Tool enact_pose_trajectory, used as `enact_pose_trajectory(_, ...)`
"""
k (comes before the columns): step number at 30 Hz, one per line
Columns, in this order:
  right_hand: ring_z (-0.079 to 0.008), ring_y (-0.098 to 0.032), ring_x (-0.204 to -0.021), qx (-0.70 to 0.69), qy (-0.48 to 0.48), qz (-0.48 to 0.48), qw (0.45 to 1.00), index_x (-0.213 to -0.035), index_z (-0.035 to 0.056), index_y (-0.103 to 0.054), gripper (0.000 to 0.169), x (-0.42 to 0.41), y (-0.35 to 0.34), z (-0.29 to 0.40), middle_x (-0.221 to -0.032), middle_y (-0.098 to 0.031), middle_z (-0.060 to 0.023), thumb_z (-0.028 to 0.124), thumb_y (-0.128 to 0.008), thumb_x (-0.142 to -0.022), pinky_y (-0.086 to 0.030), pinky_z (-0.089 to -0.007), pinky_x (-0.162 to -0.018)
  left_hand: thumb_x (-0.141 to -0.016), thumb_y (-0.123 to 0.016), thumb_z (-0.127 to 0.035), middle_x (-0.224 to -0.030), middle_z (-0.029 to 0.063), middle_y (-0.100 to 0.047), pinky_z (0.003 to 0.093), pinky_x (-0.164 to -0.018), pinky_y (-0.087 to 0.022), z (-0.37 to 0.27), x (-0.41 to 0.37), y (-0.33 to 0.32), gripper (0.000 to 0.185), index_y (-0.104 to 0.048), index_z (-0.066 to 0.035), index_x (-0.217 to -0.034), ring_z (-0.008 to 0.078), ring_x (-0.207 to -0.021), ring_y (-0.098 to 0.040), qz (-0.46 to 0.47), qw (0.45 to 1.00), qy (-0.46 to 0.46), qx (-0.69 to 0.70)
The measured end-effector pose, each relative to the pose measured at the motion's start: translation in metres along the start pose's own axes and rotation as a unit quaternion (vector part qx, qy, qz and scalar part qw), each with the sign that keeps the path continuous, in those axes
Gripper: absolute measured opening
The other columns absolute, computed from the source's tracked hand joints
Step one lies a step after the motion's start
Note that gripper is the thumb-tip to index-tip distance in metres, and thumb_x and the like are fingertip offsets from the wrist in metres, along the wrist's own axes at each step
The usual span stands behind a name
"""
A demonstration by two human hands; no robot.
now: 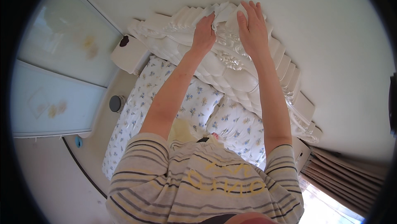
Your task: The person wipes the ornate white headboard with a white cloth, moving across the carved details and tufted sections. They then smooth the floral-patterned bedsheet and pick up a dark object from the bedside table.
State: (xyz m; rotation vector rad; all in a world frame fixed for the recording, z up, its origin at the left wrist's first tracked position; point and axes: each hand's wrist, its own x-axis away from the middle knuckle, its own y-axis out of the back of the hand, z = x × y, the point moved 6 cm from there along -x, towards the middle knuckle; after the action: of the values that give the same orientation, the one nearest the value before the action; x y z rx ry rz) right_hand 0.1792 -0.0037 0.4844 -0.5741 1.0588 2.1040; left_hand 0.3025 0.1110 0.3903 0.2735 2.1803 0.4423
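Observation:
Both arms reach out over the carved top of a cream tufted headboard. My left hand grips a thin white cloth or wipe, bunched at the fingers and lying against the ridged top edge. To its right, my right hand holds nothing, its thumb and fingers apart. It is at the upper edge of the headboard; whether the palm presses on the surface cannot be told. Between the wrists shows a glossy carved floral ornament.
Below lie two floral pillows on a bed with a matching floral sheet. A cream nightstand with a dark item stands left, near sliding glass-panelled doors. A grey-topped round bin is on the floor. Brown curtains hang right.

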Motion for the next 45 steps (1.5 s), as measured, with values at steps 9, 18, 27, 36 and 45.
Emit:
enact_pose_trajectory(9, -0.0337, -0.041, -0.14, 0.303, -0.082, 0.033, 0.949, -0.134, 0.0108, -0.059, 0.048, -0.003, -0.038, -0.009, -0.144, -0.054, -0.0119, 0.044, -0.046, -0.102, -0.024, -0.0534, -0.117, -0.078, -0.066, -0.003, -0.118, 0.0067, -0.059, 0.0446, -0.091, -0.044, 0.01, -0.011, 0.022, 0.036, -0.062, -0.007, -0.113, 0.0299, -0.111, -0.055, 0.112, 0.974, -0.189, -0.052)
enact_pose_trajectory(18, -0.0265, -0.056, -0.128, 0.481, -0.122, -0.109, 0.861, -0.121, 0.0222, -0.069, 0.029, -0.009, -0.059, -0.004, -0.132, -0.065, -0.001, 0.029, -0.054, -0.097, -0.038, -0.05, -0.11, -0.071, -0.069, -0.003, -0.099, 0.0085, -0.058, 0.0425, -0.084, -0.046, 0.099, -0.033, 0.042, 0.028, -0.059, -0.005, -0.097, 0.0304, -0.095, -0.054, 0.155, 0.972, -0.174, 0.04)
enact_pose_trajectory(27, -0.0221, -0.063, -0.118, 0.493, -0.11, -0.13, 0.853, -0.114, 0.0223, -0.072, 0.026, -0.011, -0.056, -0.001, -0.122, -0.07, 0.0029, 0.02, -0.059, -0.092, -0.05, -0.0395, -0.098, -0.065, -0.068, 0.003, -0.098, 0.0108, -0.057, 0.0428, -0.076, -0.048, 0.131, -0.059, 0.052, 0.036, -0.055, -0.005, -0.097, 0.0318, -0.093, -0.055, 0.125, 0.982, -0.1, 0.102)
enact_pose_trajectory(36, -0.0244, -0.063, -0.115, 0.481, -0.087, -0.148, 0.86, -0.113, 0.0195, -0.072, 0.025, -0.012, -0.054, -0.004, -0.122, -0.07, 0.0002, 0.022, -0.06, -0.091, -0.05, -0.0403, -0.097, -0.076, -0.067, -0.005, -0.129, 0.0119, -0.057, 0.0439, -0.101, -0.038, 0.112, -0.027, 0.024, 0.053, -0.054, -0.003, -0.128, 0.0308, -0.118, -0.052, 0.193, 0.96, -0.138, 0.147)
enact_pose_trajectory(45, -0.0404, -0.033, -0.139, 0.171, -0.147, -0.289, 0.931, -0.148, 0.0024, -0.033, 0.079, 0.094, -0.176, 0.077, -0.151, -0.034, -0.023, 0.011, -0.075, -0.081, -0.031, -0.0523, -0.111, -0.082, -0.062, 0.001, -0.103, 0.0138, -0.064, 0.0467, -0.082, -0.046, 0.119, -0.037, 0.031, 0.022, -0.064, -0.002, -0.103, 0.0352, -0.095, -0.058, 0.181, 0.965, -0.079, 0.171)
